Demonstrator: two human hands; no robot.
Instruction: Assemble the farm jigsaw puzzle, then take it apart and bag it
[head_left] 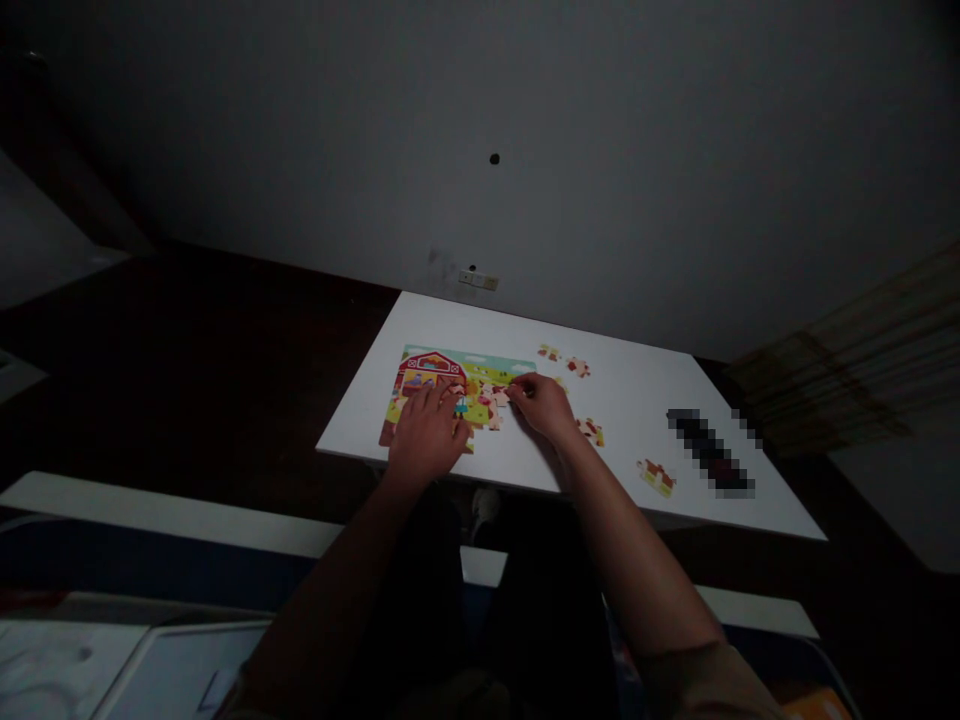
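Note:
A partly joined jigsaw puzzle [480, 365] with a red barn, green fields and a cow lies flat on the white table [480, 325]. My left hand [427, 430] rests flat on its lower left part, fingers spread, covering some of the picture. At the puzzle's right side, my right hand [541, 402] pinches a puzzle piece [512, 393] by the cow; the fingers hide most of that piece. Loose pieces lie to the right: a brown-and-white piece [577, 367], a greenish piece [549, 353], one piece [591, 432] beside my right wrist, and another [657, 477] nearer the front edge.
A blurred-out dark object [711, 453] lies at the table's right end. Behind the table stands a grey wall with a socket [478, 280]. A striped curtain [847, 360] hangs at the right. A bench edge [180, 515] runs close to my legs.

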